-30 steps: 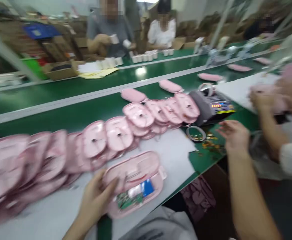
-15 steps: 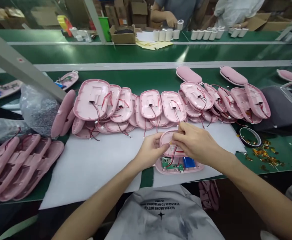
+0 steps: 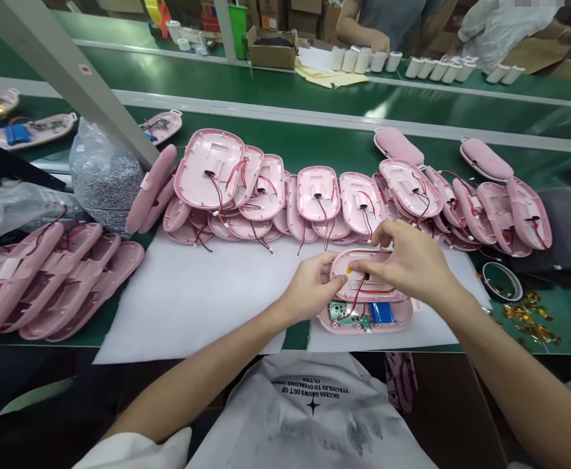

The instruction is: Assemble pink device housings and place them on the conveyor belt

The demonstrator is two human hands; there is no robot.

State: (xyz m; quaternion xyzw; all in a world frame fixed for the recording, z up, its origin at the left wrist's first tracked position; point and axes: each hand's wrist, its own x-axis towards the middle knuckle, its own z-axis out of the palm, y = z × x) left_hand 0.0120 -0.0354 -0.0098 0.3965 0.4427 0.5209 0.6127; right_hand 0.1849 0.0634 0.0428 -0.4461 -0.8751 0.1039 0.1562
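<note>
My left hand (image 3: 314, 286) grips the left rim of a pink plastic shell half (image 3: 344, 291), its thumb on the inner face. My right hand (image 3: 409, 260) curls over the far right of this shell, thumb inside it. A small yellow piece (image 3: 349, 271) lies at the thumb tips. Red and black wires (image 3: 360, 293) run from the shell down to a second pink shell half (image 3: 351, 329) just below. In that lower half sit a green circuit board (image 3: 348, 314) and a blue battery (image 3: 381, 312).
Overlapping pink shells (image 3: 318, 193) with loose wires line the back of a white foam sheet (image 3: 207, 286). More shells (image 3: 70, 280) stack at left. Right, a tape roll (image 3: 502, 282) stands near amber film scraps (image 3: 532, 319). Co-workers stand across the green bench (image 3: 275, 91).
My right hand has opened from a tight pinch, its fingers now spread toward the shell's far rim and the thumb inside. The yellow piece shows more clearly. The whole view has shifted.
</note>
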